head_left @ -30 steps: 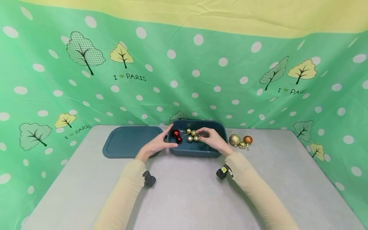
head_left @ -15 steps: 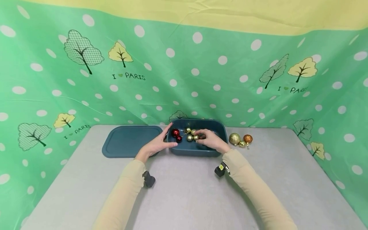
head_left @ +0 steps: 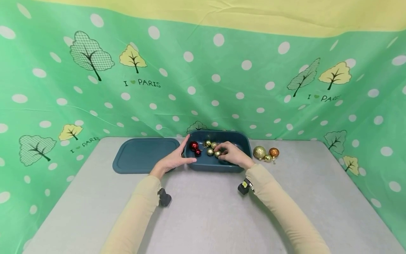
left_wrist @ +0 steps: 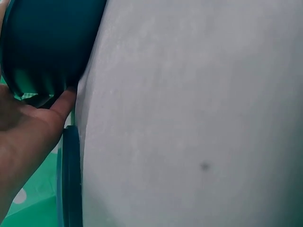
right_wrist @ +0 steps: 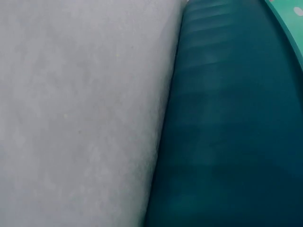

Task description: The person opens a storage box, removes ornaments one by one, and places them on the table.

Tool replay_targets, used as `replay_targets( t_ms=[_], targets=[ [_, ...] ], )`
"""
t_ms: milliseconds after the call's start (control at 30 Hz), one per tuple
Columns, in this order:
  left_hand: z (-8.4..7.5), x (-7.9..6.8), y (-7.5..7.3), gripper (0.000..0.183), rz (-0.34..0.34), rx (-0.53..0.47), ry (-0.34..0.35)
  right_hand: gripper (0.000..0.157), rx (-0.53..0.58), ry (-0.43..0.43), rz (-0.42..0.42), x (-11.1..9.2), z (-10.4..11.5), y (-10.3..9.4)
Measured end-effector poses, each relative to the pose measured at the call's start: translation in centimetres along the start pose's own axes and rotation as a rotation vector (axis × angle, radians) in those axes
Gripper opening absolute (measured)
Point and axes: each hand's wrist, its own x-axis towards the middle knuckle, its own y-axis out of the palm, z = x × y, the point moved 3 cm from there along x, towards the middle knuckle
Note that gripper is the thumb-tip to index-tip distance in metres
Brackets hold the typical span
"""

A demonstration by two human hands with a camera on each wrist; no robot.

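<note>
Working over the tabletop [head_left: 200, 211]: we had both beige sleeves [head_left: 130, 215] stretched forward, a black wrist camera [head_left: 243, 187] on each arm.
Left hand [head_left: 172, 160]: we had it at the left end of the blue box [head_left: 219, 169], thumb and fingers spread apart, seemingly to steady it.
Right hand [head_left: 234, 155]: we had it inside the box, fingers bent and clamped, as it looked from the head view, on a gold ball [head_left: 217, 154]; we could not tell what lay under the palm.
Gold ball step: we judged that we were setting it beside the three other gold balls [head_left: 210, 151], with two red balls [head_left: 194, 145] at the box's left end.
Gold ball's next move: we thought it called for parting the fingers gently, so nothing rolled.
Lid [head_left: 146, 155]: we saw it flat on the tabletop, left of the box.
Loose trio: we saw a glittery gold ball [head_left: 259, 152], a small gold ball [head_left: 267, 158] and an orange ball [head_left: 274, 152] just right of the box.
Green dotted cloth [head_left: 241, 77]: we had it hanging behind everything.
</note>
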Motion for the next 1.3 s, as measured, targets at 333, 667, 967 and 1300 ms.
replay_targets(
  t_ms=[333,667,967,1300],
  targets=[
    [0.0,-0.3,-0.2,0.104,-0.016,-0.003,-0.01,0.024,0.122,-0.05,-0.09,0.2,-0.1,-0.2],
    [0.0,-0.3,0.1,0.106,0.004,0.038,-0.002,0.025,0.124,-0.135,-0.119,-1.7,0.5,-1.2],
    [-0.2,-0.2,0.1,0.104,-0.018,0.044,0.004,0.026,0.115,-0.178,-0.12,-3.2,0.9,-2.3],
    [0.0,0.0,0.1,0.104,-0.013,0.053,0.011,0.025,0.129,-0.216,-0.137,-4.7,1.2,-3.5]
  ],
)
